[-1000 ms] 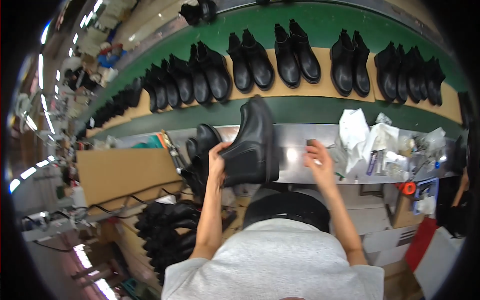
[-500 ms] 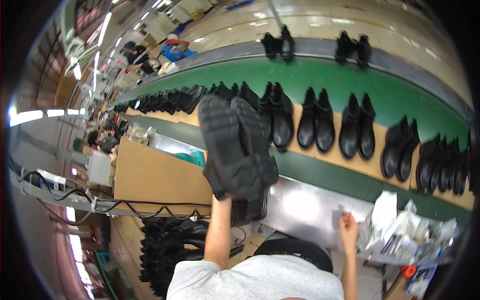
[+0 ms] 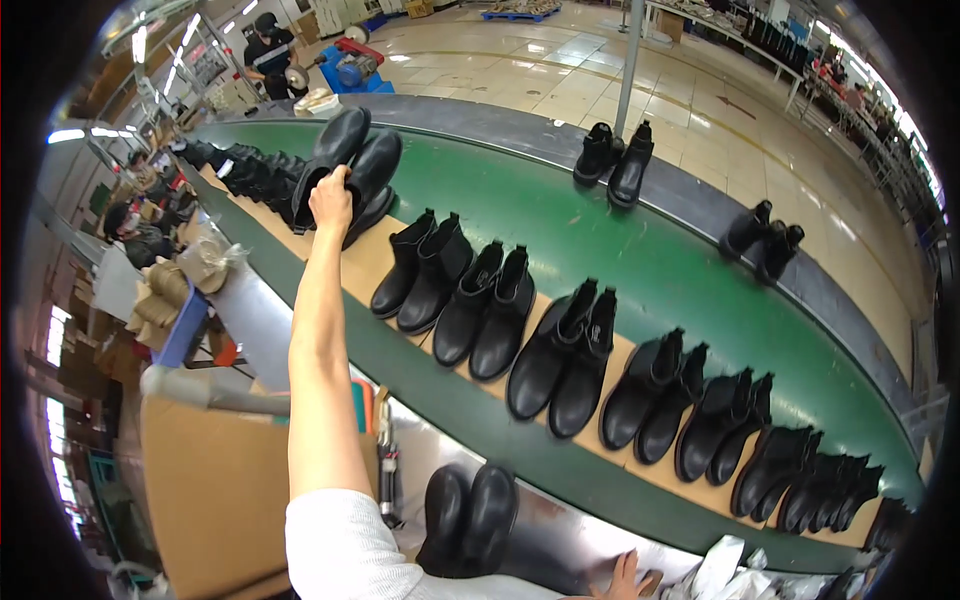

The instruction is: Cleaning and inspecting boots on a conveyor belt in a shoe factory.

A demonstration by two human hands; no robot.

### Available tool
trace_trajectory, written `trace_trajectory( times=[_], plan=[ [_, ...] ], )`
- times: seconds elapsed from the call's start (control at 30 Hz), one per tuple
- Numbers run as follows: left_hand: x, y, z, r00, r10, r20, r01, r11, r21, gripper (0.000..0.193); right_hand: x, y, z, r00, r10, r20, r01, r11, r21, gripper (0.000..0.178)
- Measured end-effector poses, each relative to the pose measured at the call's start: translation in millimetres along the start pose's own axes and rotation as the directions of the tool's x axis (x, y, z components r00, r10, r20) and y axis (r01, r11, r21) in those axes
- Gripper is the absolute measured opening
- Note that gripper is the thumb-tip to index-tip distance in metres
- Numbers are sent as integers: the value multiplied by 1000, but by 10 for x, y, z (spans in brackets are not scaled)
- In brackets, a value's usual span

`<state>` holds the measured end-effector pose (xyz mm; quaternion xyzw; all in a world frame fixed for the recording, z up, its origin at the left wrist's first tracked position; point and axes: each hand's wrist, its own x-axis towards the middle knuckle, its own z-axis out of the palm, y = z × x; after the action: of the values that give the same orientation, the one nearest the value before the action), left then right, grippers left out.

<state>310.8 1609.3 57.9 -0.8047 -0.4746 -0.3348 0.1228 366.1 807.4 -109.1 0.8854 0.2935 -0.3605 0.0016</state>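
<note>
My left hand (image 3: 332,200) reaches far out to the left, its fingers closed round the tops of a pair of black ankle boots (image 3: 362,165). The pair is tilted, toes up, over other black boots at the left end of the row on the green belt. Low in the view, my right hand (image 3: 624,578) is partly cut off by the lower edge; its fingers are stretched at the metal table (image 3: 590,515). Another black pair (image 3: 468,515) stands on that table close to my body.
Several pairs of black boots (image 3: 560,360) stand on brown boards along the green conveyor (image 3: 500,205). Two pairs (image 3: 615,165) sit on the far grey ledge. A cardboard box (image 3: 215,480) is at left, white crumpled paper (image 3: 720,570) at lower right. A person (image 3: 268,55) works beyond the belt.
My left hand has carried the boots from close in front of me outward and left over the belt. The view has turned, and my right hand is now lower, its fingers less curled.
</note>
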Motion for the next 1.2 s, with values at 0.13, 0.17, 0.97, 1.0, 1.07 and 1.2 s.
trace_trajectory(
  times=[0.13, 0.17, 0.97, 1.0, 1.07, 1.2],
  plan=[
    [-468, -600, 1118, 951, -84, 298, 121, 987, -108, 29, 51, 72, 61, 984, 75, 160, -71, 997, -30, 93],
    [-648, -758, 1386, 920, -56, 388, 125, 980, -154, 29, 66, 61, 67, 977, 90, 194, -86, 996, -26, 96],
    [-1524, 1107, -964, 847, -527, 74, 525, 850, 43, 26, 131, 78, -164, 993, -102, -53, 109, 984, 144, 83],
    [-1474, 1133, -1169, 855, -503, 127, 510, 859, -33, 30, 181, 136, -224, 983, -127, -129, 156, 957, 246, 73],
    [-1403, 1076, -1419, 863, -405, 302, 481, 840, -250, 34, 278, 88, -494, 974, -106, -199, 178, 904, 388, 61],
    [-1558, 1104, -1520, 779, 1, 627, 551, 476, -685, 29, 356, -110, -1074, 798, -242, -552, 458, 838, 296, 50]
  ],
)
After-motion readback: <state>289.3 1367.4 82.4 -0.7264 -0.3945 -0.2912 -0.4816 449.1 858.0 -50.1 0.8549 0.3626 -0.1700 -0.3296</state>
